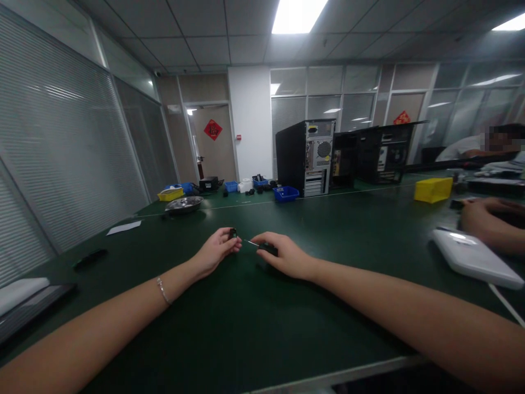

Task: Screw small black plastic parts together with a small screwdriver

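Left hand: the left hand (pixel 216 250) is resting on the green table (pixel 353 230) near its middle, fingers curling in and pinching a small dark part (pixel 233 233) between thumb and fingertips.
Right hand: the right hand (pixel 285 255) is lying just beside it, fingers closing around a black-handled screwdriver (pixel 262 247) — the thin shaft is pointing left, toward the small dark part.
Contact: whether the tip is touching the part cannot be told; it is too small.
Far edge: a black computer tower (pixel 305 158) is standing by a blue bin (pixel 286 193), with a yellow bin (pixel 433 190) further right.
Right edge: another person's hand (pixel 482 219) is resting near a white flat device (pixel 476 257).
Left edge: a metal dish (pixel 184 204) is sitting well apart from both hands.
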The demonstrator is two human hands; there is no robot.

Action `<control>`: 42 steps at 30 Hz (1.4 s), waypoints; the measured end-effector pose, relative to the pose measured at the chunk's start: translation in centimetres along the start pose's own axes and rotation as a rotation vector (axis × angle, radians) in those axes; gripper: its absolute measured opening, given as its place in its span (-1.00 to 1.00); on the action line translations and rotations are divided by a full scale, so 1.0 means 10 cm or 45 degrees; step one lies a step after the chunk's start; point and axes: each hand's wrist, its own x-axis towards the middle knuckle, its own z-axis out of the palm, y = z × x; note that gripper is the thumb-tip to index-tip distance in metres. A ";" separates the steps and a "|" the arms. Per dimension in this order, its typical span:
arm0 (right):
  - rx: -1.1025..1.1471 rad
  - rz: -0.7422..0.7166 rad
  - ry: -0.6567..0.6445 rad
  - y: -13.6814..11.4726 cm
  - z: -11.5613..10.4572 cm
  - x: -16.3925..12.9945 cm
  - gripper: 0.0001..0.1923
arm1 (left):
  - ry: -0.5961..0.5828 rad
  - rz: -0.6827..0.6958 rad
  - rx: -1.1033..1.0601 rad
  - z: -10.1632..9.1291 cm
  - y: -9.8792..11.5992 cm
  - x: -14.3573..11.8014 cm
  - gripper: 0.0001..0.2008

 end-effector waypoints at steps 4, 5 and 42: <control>-0.007 0.011 0.005 0.02 0.02 0.02 -0.69 | -0.094 0.040 0.097 0.00 -0.02 0.01 -0.72; -0.009 0.014 0.009 0.02 0.02 0.02 -0.69 | -0.111 0.055 0.136 -0.01 -0.03 0.02 -0.70; -0.087 0.000 -0.032 0.06 0.04 0.03 -0.64 | -0.381 0.032 0.567 0.00 0.06 -0.08 -0.62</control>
